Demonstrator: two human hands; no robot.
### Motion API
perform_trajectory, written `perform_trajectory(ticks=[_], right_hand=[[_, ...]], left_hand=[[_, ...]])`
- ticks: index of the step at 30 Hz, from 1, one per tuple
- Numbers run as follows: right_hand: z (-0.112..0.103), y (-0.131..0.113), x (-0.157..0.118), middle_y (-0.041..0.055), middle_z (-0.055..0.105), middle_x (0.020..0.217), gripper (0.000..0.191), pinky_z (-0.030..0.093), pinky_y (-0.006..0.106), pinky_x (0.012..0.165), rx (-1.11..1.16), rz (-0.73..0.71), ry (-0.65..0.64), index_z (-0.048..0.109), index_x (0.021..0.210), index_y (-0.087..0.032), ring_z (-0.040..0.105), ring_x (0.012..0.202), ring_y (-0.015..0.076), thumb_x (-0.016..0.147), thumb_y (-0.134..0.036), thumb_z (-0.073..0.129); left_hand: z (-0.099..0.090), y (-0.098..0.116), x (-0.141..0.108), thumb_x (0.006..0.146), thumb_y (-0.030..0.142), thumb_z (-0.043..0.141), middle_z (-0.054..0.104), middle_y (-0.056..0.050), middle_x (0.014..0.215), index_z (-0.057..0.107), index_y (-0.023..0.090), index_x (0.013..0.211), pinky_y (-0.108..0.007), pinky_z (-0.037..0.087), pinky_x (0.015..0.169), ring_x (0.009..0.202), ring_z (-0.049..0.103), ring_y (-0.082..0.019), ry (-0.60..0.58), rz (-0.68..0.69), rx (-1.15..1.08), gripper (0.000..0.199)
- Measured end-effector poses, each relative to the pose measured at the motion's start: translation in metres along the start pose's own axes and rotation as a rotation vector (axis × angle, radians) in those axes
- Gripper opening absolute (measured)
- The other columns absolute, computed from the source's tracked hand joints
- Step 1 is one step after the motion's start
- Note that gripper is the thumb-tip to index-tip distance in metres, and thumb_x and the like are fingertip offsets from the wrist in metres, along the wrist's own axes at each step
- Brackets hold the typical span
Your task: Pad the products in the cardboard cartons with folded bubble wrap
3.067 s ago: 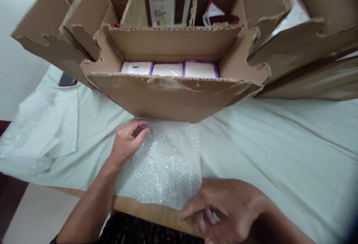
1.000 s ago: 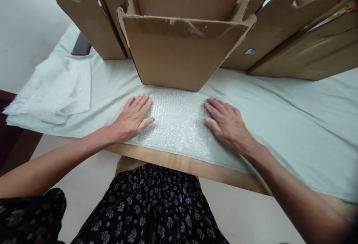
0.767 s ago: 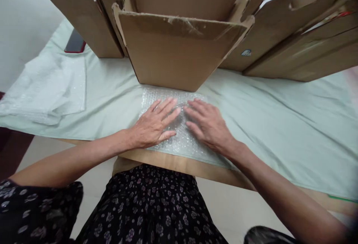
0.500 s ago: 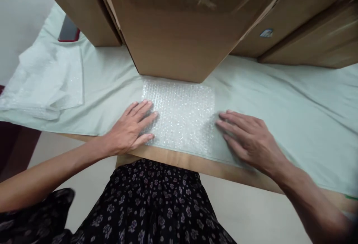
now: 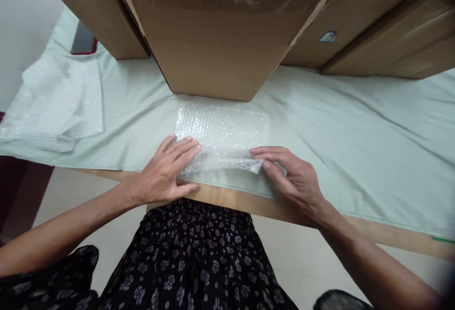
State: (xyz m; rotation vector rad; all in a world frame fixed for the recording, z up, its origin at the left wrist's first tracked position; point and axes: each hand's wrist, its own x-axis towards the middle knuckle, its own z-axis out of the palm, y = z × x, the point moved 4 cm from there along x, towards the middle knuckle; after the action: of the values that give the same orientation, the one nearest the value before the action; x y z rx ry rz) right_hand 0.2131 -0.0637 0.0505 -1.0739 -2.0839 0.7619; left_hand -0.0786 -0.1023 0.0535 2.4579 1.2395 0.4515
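Note:
A sheet of bubble wrap (image 5: 227, 125) lies on the pale green cloth right before me, its near edge folded up and over toward the middle. My left hand (image 5: 167, 170) rests on the sheet's left side with fingers stretched out and the thumb apart near the table edge. At the right end of the fold, my right hand (image 5: 295, 177) pinches the bubble wrap between thumb and forefinger. The fold sags a little between the two hands.
A tall open cardboard box (image 5: 216, 44) stands just behind the sheet. More cardboard boxes (image 5: 384, 54) line the back. At the left lie a crumpled pile of bubble wrap (image 5: 60, 101) and a phone (image 5: 84, 39) with a red edge. The wooden table edge (image 5: 227, 196) runs along the front.
The bubble wrap lay flat before; now its near edge is folded up. My right hand has moved left from beside the sheet and taken hold of it. My left hand stays on the left side.

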Motion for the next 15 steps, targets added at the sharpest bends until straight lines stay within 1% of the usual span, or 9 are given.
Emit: perform_trajectory(ticks=[2, 3, 4, 5, 6, 8, 10, 12, 15], right_hand=[[-0.008, 0.000, -0.004, 0.0017, 0.080, 0.111, 0.018, 0.060, 0.036, 0.096, 0.139, 0.178, 0.008, 0.074, 0.108, -0.028, 0.076, 0.105, 0.0194, 0.105, -0.026, 0.056], [-0.012, 0.001, -0.007, 0.0014, 0.080, 0.109, 0.016, 0.060, 0.035, 0.095, 0.198, 0.238, 0.005, 0.074, 0.108, -0.028, 0.076, 0.103, 0.0192, 0.105, -0.029, 0.058], [-0.015, 0.001, -0.009, 0.0015, 0.080, 0.109, 0.016, 0.061, 0.035, 0.095, 0.251, 0.269, -0.012, 0.073, 0.112, -0.029, 0.076, 0.104, 0.0196, 0.104, -0.032, 0.061], [-0.018, 0.000, -0.012, 0.0019, 0.079, 0.113, 0.020, 0.061, 0.036, 0.097, 0.294, 0.272, -0.047, 0.072, 0.120, -0.031, 0.075, 0.107, 0.0204, 0.102, -0.035, 0.064], [-0.020, 0.000, -0.014, 0.0026, 0.078, 0.120, 0.032, 0.060, 0.037, 0.100, 0.321, 0.255, -0.093, 0.067, 0.131, -0.032, 0.074, 0.112, 0.0214, 0.099, -0.037, 0.067], [-0.019, -0.002, -0.019, 0.0042, 0.073, 0.133, 0.063, 0.058, 0.041, 0.108, 0.299, 0.207, -0.193, 0.050, 0.153, -0.035, 0.070, 0.124, 0.0231, 0.095, -0.038, 0.072], [-0.015, -0.004, -0.021, 0.0052, 0.070, 0.137, 0.081, 0.055, 0.045, 0.112, 0.187, 0.174, -0.230, 0.036, 0.163, -0.036, 0.067, 0.129, 0.0242, 0.092, -0.035, 0.075], [-0.009, -0.005, -0.020, 0.0047, 0.072, 0.129, 0.083, 0.055, 0.047, 0.112, 0.074, 0.166, -0.183, 0.035, 0.164, -0.036, 0.069, 0.123, 0.0242, 0.091, -0.029, 0.074], [-0.002, -0.005, -0.013, 0.0028, 0.074, 0.111, 0.076, 0.058, 0.045, 0.106, -0.011, 0.189, -0.048, 0.038, 0.162, -0.033, 0.072, 0.108, 0.0223, 0.093, -0.024, 0.068]], left_hand=[[-0.011, -0.003, 0.000, 0.096, 0.025, 0.062, 0.075, -0.012, 0.135, 0.066, 0.020, 0.139, -0.059, 0.035, 0.127, 0.132, 0.067, -0.031, 0.069, -0.067, -0.082, 0.044], [-0.017, -0.006, 0.001, 0.096, 0.022, 0.059, 0.080, -0.009, 0.123, 0.072, 0.021, 0.127, -0.056, 0.041, 0.124, 0.122, 0.073, -0.028, 0.098, -0.128, -0.134, 0.034], [-0.021, -0.008, 0.003, 0.096, 0.022, 0.057, 0.082, -0.007, 0.112, 0.076, 0.022, 0.116, -0.051, 0.049, 0.117, 0.112, 0.076, -0.026, 0.114, -0.207, -0.189, 0.027], [-0.025, -0.011, 0.005, 0.096, 0.025, 0.058, 0.083, -0.005, 0.104, 0.078, 0.022, 0.108, -0.045, 0.056, 0.108, 0.104, 0.078, -0.024, 0.117, -0.297, -0.246, 0.023], [-0.028, -0.013, 0.008, 0.095, 0.030, 0.061, 0.083, -0.005, 0.100, 0.079, 0.022, 0.103, -0.039, 0.061, 0.096, 0.098, 0.078, -0.023, 0.108, -0.388, -0.298, 0.021], [-0.031, -0.017, 0.014, 0.091, 0.038, 0.065, 0.082, -0.004, 0.098, 0.079, 0.022, 0.098, -0.030, 0.060, 0.077, 0.090, 0.076, -0.022, 0.086, -0.529, -0.376, 0.022], [-0.031, -0.019, 0.023, 0.088, 0.040, 0.066, 0.081, -0.003, 0.095, 0.079, 0.023, 0.095, -0.027, 0.056, 0.070, 0.084, 0.073, -0.020, 0.083, -0.593, -0.415, 0.023], [-0.029, -0.023, 0.031, 0.086, 0.040, 0.065, 0.080, -0.003, 0.092, 0.078, 0.022, 0.095, -0.028, 0.054, 0.069, 0.080, 0.070, -0.019, 0.088, -0.628, -0.431, 0.024], [-0.024, -0.030, 0.041, 0.082, 0.041, 0.065, 0.076, -0.002, 0.086, 0.077, 0.021, 0.100, -0.029, 0.052, 0.069, 0.075, 0.066, -0.018, 0.098, -0.670, -0.438, 0.030]])
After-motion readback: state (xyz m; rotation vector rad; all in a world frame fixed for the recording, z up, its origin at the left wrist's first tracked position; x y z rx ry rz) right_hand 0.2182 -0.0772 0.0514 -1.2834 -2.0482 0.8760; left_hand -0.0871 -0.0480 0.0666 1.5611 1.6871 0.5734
